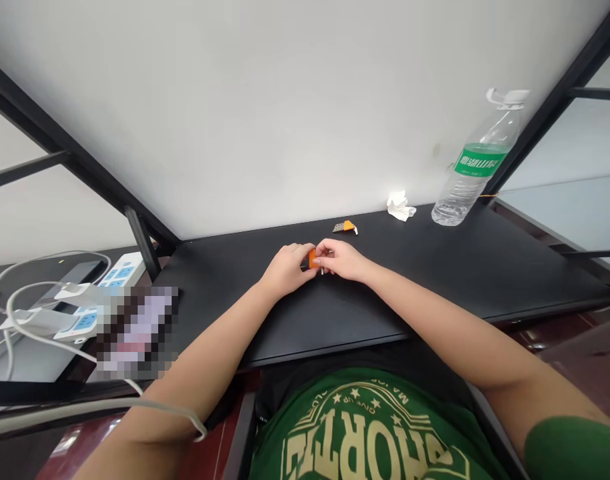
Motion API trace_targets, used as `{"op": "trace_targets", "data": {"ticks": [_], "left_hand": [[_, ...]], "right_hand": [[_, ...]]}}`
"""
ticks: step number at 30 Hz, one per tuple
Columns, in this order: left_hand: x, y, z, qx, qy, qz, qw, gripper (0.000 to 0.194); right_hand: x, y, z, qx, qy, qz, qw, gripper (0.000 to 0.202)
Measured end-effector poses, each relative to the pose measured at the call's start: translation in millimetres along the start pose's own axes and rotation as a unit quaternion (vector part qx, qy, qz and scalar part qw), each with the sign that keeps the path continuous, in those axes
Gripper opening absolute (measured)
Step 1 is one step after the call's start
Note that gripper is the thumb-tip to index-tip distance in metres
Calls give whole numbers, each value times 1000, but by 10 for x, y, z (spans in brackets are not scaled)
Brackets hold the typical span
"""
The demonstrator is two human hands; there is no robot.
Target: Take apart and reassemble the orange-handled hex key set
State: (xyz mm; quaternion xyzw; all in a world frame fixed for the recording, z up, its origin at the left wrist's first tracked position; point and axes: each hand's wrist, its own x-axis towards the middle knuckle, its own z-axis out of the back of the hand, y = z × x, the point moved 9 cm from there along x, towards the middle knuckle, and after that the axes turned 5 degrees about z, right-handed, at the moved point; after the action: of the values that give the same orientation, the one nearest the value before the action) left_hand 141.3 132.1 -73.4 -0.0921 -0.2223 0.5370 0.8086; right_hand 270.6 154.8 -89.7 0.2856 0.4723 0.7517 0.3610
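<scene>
Over the middle of the black desk, my left hand (289, 268) closes its fingers and thumb round one side of a small orange holder (313, 259). My right hand (341, 260) pinches at its other side, the fingertips close together. A short pale metal end pokes out below the right fingers; most of the held piece is hidden by my hands. Just beyond, near the wall, lies a hex key set (345, 227) in an orange holder, its metal keys pointing left.
A large water bottle (477, 160) stands at the back right beside a crumpled tissue (399, 205). To the left are a white power strip (122, 272), loose cables and a blurred-out flat object (139, 330). Black metal frame bars (75, 160) rise at both sides against the wall.
</scene>
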Motion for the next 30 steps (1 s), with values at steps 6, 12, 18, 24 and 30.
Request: {"op": "trace_targets", "data": {"ticks": [6, 12, 18, 24, 30], "left_hand": [[10, 248, -10, -16, 9, 56, 998, 53], [30, 305, -14, -18, 3, 56, 998, 54], [20, 324, -27, -24, 8, 61, 998, 53], [6, 317, -20, -54, 2, 63, 997, 52], [1, 296, -7, -59, -5, 58, 997, 51]], "right_hand": [[-40, 25, 339, -393, 27, 36, 919, 10], [-67, -30, 203, -498, 103, 17, 861, 10], [-54, -5, 234, -374, 38, 26, 926, 7], [-27, 75, 222, -279, 2, 114, 953, 10], [-68, 221, 228, -271, -20, 177, 946, 14]]}}
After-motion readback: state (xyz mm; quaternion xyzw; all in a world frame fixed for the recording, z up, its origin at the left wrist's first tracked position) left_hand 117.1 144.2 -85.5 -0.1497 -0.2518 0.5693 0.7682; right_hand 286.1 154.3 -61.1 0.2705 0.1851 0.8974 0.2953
